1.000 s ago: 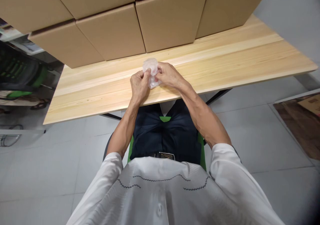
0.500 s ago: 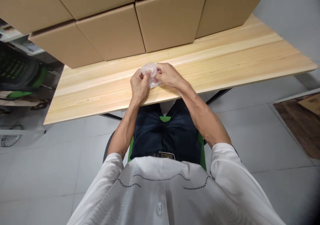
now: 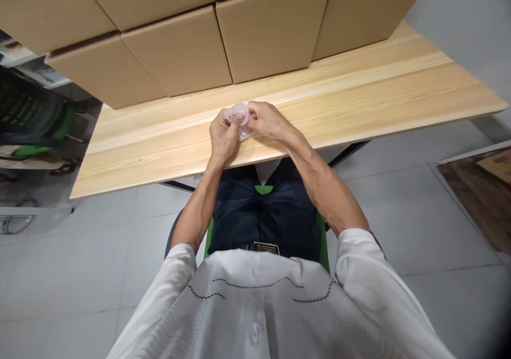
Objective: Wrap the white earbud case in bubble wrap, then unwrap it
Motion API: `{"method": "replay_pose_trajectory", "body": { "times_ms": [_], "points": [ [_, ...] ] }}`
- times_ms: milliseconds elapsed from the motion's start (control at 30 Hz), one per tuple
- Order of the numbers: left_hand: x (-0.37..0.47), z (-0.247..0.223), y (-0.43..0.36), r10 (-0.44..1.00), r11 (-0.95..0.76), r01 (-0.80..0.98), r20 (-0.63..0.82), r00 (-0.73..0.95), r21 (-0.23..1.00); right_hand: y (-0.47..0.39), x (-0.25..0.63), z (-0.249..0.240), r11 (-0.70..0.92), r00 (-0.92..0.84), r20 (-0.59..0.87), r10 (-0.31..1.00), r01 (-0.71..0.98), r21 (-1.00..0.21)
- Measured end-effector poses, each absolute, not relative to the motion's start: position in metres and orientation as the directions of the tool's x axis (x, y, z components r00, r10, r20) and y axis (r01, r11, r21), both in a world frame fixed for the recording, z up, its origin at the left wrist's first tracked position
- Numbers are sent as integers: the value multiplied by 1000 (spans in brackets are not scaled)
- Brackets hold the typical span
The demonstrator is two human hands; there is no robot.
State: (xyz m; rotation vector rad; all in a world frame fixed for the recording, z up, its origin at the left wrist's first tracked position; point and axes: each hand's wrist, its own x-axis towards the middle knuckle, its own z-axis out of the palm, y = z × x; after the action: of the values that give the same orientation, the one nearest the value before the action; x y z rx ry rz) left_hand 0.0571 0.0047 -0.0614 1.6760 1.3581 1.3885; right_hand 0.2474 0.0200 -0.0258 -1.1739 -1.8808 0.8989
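Observation:
A small, clear, crumpled plastic bag (image 3: 244,130) is between my two hands, just above the front part of the wooden table (image 3: 359,98). My left hand (image 3: 224,135) grips its left side, with the thumb pressed on top. On the other side, my right hand (image 3: 266,119) pinches the plastic between thumb and fingers. A whitish rounded part shows at the top of the bundle; whether anything is inside I cannot make out. Both hands are closed, and their fingertips are close together and partly hidden by the plastic.
Large cardboard boxes (image 3: 179,55) stand stacked in rows along the table's back. A dark and green chair (image 3: 32,108) is at the left, with a person's foot (image 3: 64,166) near it. Brown cardboard (image 3: 479,194) lies on the floor at the right.
My hands have shifted only slightly, the left one a little to the right. The plastic is bunched a bit lower and more tightly between the fingers.

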Motion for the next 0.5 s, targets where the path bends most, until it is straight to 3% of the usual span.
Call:
{"method": "replay_pose_trajectory", "body": {
  "times_ms": [500],
  "points": [
    [61, -57, 4, 925, -317, 321, 365, -102, 892, 14, 253, -27, 344, -415, 190, 890, 337, -876]
  ]
}}
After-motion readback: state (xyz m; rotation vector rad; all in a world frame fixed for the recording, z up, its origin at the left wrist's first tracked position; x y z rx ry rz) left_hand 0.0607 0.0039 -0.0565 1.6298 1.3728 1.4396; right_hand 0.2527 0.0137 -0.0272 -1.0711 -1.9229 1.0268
